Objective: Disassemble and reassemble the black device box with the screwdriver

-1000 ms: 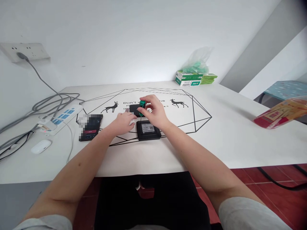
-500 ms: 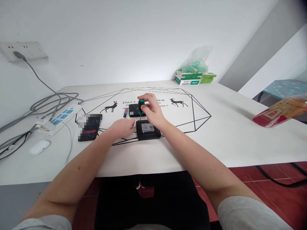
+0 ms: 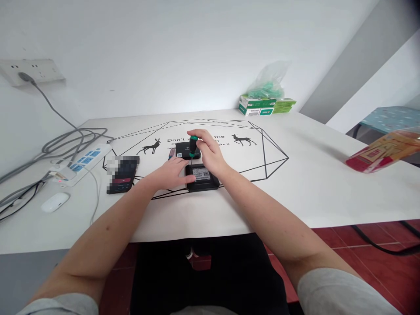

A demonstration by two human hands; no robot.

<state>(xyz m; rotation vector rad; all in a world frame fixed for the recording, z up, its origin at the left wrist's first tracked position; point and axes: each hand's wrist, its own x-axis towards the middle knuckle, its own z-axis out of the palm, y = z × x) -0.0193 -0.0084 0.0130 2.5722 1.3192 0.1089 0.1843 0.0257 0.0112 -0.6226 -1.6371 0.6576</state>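
Observation:
My right hand (image 3: pixel 211 153) is wrapped round the handle of a green-and-black screwdriver (image 3: pixel 193 146). The screwdriver stands upright, its thin shaft pointing down at the back left corner of a black drive enclosure (image 3: pixel 205 188). A grey and white printed label (image 3: pixel 201 174) shows inside the enclosure's rim. My left hand (image 3: pixel 172 173) steadies the enclosure from the left, thumb across its front left part and fingers at the back left corner. Behind lies a flat black box (image 3: pixel 183 149), partly covered by the screwdriver. A second, clear-handled screwdriver (image 3: pixel 172 153) rests beside that box.
On the left are a phone (image 3: pixel 123 175), a white earbud case (image 3: pixel 55 202), a power strip (image 3: pixel 85 162) and coiled grey cables (image 3: pixel 82 133). Green-and-white boxes (image 3: pixel 257 105) with a plastic bag (image 3: pixel 271 81) stand at the back. A red-and-yellow package (image 3: pixel 377 153) sits at the right.
My left hand has moved right, opening its thumb and fingers from a closed pose beside the enclosure onto its left side. My right hand keeps the screwdriver upright at the same corner, fingers slightly shifted.

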